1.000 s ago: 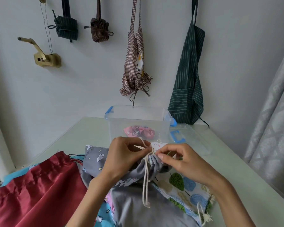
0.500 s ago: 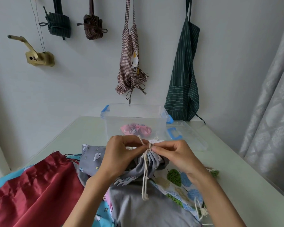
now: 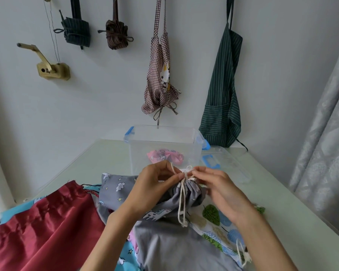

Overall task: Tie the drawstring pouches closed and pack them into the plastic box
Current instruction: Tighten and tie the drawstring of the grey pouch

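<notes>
A grey pouch point(image 3: 186, 196) printed with clouds and unicorns lies on the pile in front of me, its mouth gathered tight. My left hand point(image 3: 155, 184) and my right hand point(image 3: 215, 184) each pinch the cream drawstring point(image 3: 181, 204) at the gathered neck, where a knot sits; two cord ends hang down. Behind them stands the clear plastic box point(image 3: 164, 141) with blue latches, and a pink pouch point(image 3: 164, 156) lies inside it. A dark red satin pouch point(image 3: 47, 227) lies at the left, a leaf-print pouch point(image 3: 217, 223) at the right.
The box's clear lid point(image 3: 227, 163) with a blue handle rests to the right of the box. Plain grey fabric point(image 3: 176, 249) and a blue printed pouch point(image 3: 127, 255) lie near me. Aprons hang on the wall behind. A grey curtain point(image 3: 325, 143) borders the table's right edge.
Both hands have drawn closer together at the pouch's neck, fingers working the cord at the knot. The view has tilted slightly.
</notes>
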Motion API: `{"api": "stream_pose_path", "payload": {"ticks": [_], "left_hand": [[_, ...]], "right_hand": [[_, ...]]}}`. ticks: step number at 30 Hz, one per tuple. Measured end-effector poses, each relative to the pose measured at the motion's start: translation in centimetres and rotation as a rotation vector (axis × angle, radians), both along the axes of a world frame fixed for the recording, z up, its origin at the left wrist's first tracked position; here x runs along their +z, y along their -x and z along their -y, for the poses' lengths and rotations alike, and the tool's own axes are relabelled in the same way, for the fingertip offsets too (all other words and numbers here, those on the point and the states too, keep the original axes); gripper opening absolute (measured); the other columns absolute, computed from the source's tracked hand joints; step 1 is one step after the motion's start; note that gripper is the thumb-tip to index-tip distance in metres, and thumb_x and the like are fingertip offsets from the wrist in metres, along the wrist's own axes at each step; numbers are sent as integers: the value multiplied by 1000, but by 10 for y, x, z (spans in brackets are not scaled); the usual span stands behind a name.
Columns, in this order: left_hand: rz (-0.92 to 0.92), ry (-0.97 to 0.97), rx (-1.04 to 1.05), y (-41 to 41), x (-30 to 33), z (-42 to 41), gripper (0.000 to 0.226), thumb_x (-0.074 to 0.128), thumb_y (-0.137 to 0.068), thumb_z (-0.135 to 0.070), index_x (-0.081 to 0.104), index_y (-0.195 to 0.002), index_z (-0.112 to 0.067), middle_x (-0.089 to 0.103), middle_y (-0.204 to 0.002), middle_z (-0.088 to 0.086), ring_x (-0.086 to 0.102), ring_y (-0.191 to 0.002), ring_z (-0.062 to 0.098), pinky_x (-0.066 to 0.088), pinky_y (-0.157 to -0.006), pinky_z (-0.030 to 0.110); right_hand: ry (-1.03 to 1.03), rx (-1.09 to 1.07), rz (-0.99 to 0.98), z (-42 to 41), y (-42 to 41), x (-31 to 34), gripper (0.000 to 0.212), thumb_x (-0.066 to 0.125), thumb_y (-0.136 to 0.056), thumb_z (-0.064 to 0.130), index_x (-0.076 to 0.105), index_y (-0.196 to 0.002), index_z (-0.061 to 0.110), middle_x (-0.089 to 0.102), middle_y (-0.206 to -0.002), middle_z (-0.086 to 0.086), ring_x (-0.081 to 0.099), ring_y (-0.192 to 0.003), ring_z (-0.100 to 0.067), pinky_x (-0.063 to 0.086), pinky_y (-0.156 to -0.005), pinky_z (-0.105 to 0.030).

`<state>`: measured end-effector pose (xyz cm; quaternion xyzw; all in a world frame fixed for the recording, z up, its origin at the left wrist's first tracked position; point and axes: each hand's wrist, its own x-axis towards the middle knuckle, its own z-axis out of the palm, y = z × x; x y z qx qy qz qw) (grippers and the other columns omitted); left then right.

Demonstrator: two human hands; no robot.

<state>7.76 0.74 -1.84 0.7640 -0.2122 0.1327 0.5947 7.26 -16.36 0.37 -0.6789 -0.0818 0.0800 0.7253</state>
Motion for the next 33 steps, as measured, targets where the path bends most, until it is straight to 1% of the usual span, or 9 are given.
{"api": "stream_pose_path", "payload": {"ticks": [3, 7, 12, 14, 19, 21, 26, 30, 33], "left_hand": [[-4, 54, -34, 1, 3, -2, 26, 69, -78, -25, 65, -83, 0, 74, -81, 6, 71, -79, 13, 55, -76, 25], [28, 113, -38, 2, 8, -5, 30, 69, -75, -25, 65, -81, 4, 74, -79, 6, 70, -76, 13, 56, -74, 25], [5, 114, -33, 0, 5, -11, 30, 70, -73, -27, 64, -77, 2, 74, -76, 2, 69, -74, 9, 53, -69, 20], [-12, 89, -50, 0, 2, -9, 26, 69, -74, -26, 64, -76, -2, 74, -76, -1, 68, -74, 8, 52, -70, 19], [-41, 128, -40, -5, -3, -15, 25, 67, -79, -18, 59, -80, 6, 73, -77, 4, 67, -75, 11, 51, -68, 19], [-60, 92, -49, -5, -3, -14, 20, 66, -83, -14, 59, -80, 5, 72, -76, 6, 63, -71, 10, 49, -65, 20], [-95, 49, -76, -1, -1, -2, 14, 61, -88, -10, 55, -80, 0, 64, -67, 4, 48, -53, -2, 37, -53, 9], [-59, 82, -14, 2, 3, -9, 26, 55, -92, -22, 48, -86, 2, 48, -60, 10, 35, -56, 15, 27, -51, 25], [-86, 86, -27, 3, 5, -4, 28, 50, -94, -26, 44, -89, 1, 46, -66, 13, 35, -63, 18, 28, -56, 32]], "right_hand": [[-264, 217, -173, 7, -2, -1, 6, 60, -84, 13, 65, -84, 9, 62, -80, -4, 56, -78, -15, 40, -78, -27], [-316, 158, -49, 11, -1, 3, 23, 73, -67, 12, 56, -83, 14, 43, -58, 5, 38, -55, -7, 31, -61, -21], [820, -138, 544, 27, 0, 2, 16, 61, -82, 12, 55, -82, 26, 45, -52, 5, 36, -47, -7, 37, -54, -26], [985, -324, 650, 28, 0, 4, 12, 60, -83, 18, 55, -81, 29, 50, -53, 4, 38, -44, -7, 37, -52, -27], [363, -229, 398, 35, 4, 14, 8, 62, -87, 13, 64, -92, 20, 70, -66, 2, 52, -55, -11, 45, -56, -19], [414, -356, 489, 39, 0, 11, 7, 64, -87, 18, 62, -92, 22, 67, -59, 0, 48, -51, -9, 44, -56, -20], [401, -347, 580, 32, -2, 10, 7, 67, -85, 22, 60, -84, 20, 33, -46, 1, 27, -44, -11, 30, -45, -18], [411, -93, 451, 42, 4, 16, 16, 71, -81, 12, 62, -91, 21, 50, -65, 0, 53, -60, -9, 47, -62, -16], [411, -249, 473, 39, -3, 10, 14, 66, -83, 7, 61, -84, 20, 59, -70, 0, 55, -61, -5, 47, -62, -21]]}}
